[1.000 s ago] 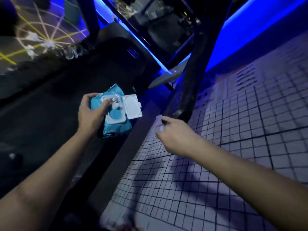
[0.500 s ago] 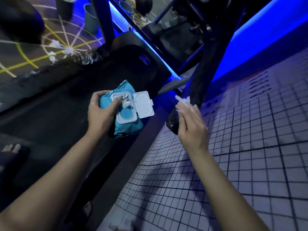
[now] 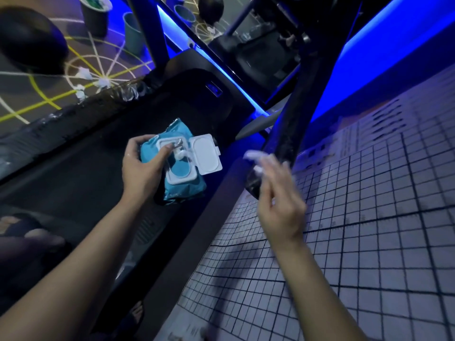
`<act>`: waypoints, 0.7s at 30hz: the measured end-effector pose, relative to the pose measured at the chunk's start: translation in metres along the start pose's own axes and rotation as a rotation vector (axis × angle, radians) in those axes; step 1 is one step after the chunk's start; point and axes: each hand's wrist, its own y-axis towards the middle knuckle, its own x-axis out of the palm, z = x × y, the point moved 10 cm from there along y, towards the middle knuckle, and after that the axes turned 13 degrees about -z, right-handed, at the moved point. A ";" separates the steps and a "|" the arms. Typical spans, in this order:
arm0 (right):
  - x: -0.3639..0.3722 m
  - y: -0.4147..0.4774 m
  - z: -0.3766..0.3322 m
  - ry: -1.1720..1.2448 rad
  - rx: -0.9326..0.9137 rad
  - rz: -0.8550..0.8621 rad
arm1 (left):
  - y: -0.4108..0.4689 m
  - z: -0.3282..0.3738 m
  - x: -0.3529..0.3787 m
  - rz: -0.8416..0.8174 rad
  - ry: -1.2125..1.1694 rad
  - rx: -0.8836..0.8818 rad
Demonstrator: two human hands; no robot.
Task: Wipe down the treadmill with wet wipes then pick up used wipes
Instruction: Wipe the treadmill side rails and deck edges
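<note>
My left hand grips a blue pack of wet wipes above the black treadmill belt. The pack's white flip lid stands open and a wipe tip pokes out by my thumb. My right hand, blurred by motion, holds a white wet wipe at its fingertips against the foot of the treadmill's dark right upright. Several crumpled used wipes lie on the patterned floor beyond the treadmill's left side rail.
A tiled floor spreads to the right of the treadmill. Blue light strips glow along the wall. Two bins and a dark round object stand on the patterned floor at the top left. My foot rests on the belt.
My right hand rose from the base of the upright with the wipe and now moves along the post. My left hand has kept hold of the open pack.
</note>
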 end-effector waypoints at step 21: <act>-0.037 0.064 0.132 0.499 0.576 -0.068 | -0.015 0.019 0.054 0.049 -0.058 -0.099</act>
